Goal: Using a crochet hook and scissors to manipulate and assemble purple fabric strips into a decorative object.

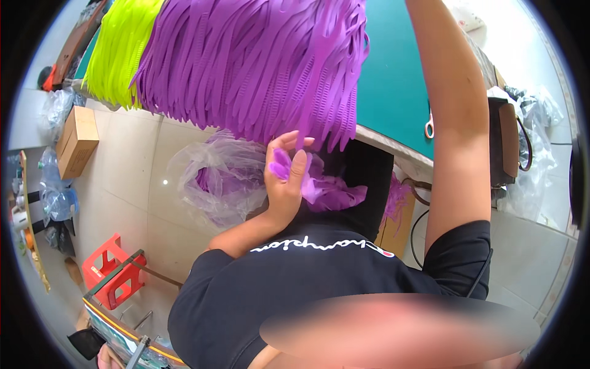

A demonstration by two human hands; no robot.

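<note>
My left hand (284, 184) is closed around small purple plastic pieces (280, 165), its thumb and fingers bent over them. One long purple strap (310, 101) hangs down to its fingertips. Above it, a thick row of purple ribbed straps (239, 67) drapes over the table edge, with yellow-green straps (120, 55) beside it on the left. My right arm (458, 111) stretches forward across the table, and its hand lies beyond the top edge of the picture. Loose purple strips (337, 193) rest on my lap next to the left hand.
Scissors (429, 128) lie on the green tabletop (393, 80), near its front edge. Below stands a clear plastic bag (215, 190) with purple pieces inside. A cardboard box (77, 142) and a red stool (114, 270) are at left; a dark handbag (507, 141) is at right.
</note>
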